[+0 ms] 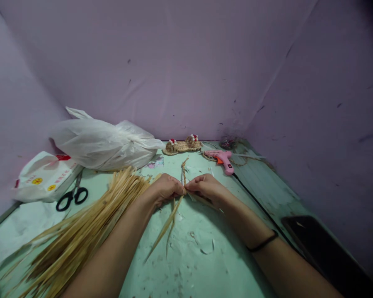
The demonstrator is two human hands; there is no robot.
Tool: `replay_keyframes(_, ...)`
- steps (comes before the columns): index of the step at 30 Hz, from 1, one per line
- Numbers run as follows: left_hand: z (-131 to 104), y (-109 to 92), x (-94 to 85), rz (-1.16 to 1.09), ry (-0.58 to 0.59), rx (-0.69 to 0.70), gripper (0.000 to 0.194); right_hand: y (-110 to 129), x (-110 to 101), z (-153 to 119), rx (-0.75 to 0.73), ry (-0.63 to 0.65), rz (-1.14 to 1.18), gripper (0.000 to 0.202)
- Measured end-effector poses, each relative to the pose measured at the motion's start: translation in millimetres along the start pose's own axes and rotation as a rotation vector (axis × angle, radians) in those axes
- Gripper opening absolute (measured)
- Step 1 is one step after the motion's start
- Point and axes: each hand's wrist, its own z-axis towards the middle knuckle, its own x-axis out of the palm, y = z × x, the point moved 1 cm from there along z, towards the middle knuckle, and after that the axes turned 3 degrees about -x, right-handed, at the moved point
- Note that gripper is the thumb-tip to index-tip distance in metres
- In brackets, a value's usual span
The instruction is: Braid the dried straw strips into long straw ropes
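Note:
My left hand (169,189) and my right hand (205,188) meet over the middle of the table, both closed in a pinch. Between them they grip a thin straw braid (183,171), whose plaited end points away from me toward the wall. Loose flat straw strands (166,227) trail from under my left fingers toward me. Another strand runs below my right hand. Left of my left forearm lies a large bundle of dry straw (93,227), partly covered by that arm.
At the back sit small woven straw slippers (182,146) with red and white beads. A pink glue gun (223,159) with a black cord lies right, above a dark phone (323,248). Left are black-handled scissors (72,198), a white tissue pack (46,176) and a white plastic bag (105,142).

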Motion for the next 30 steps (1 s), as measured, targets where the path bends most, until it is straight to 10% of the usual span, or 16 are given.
replay_keyframes(18, -0.9, -1.2, -0.5, 0.003, 0.007, 0.020, 0.006, 3.0, -1.6, -3.7, 0.001, 0.037, 0.035, 0.019)
replay_keyframes(25, -0.6, -2.4, -9.8, -0.287, 0.176, -0.010, 0.015, 21.4, -0.9, -17.2, -0.110, 0.024, 0.031, 0.013)
replay_keyframes(30, -2.5, -5.5, -16.4, -0.430, 0.270, -0.055, 0.013, 26.4, -1.5, -26.9, 0.110, 0.189, 0.253, 0.012)
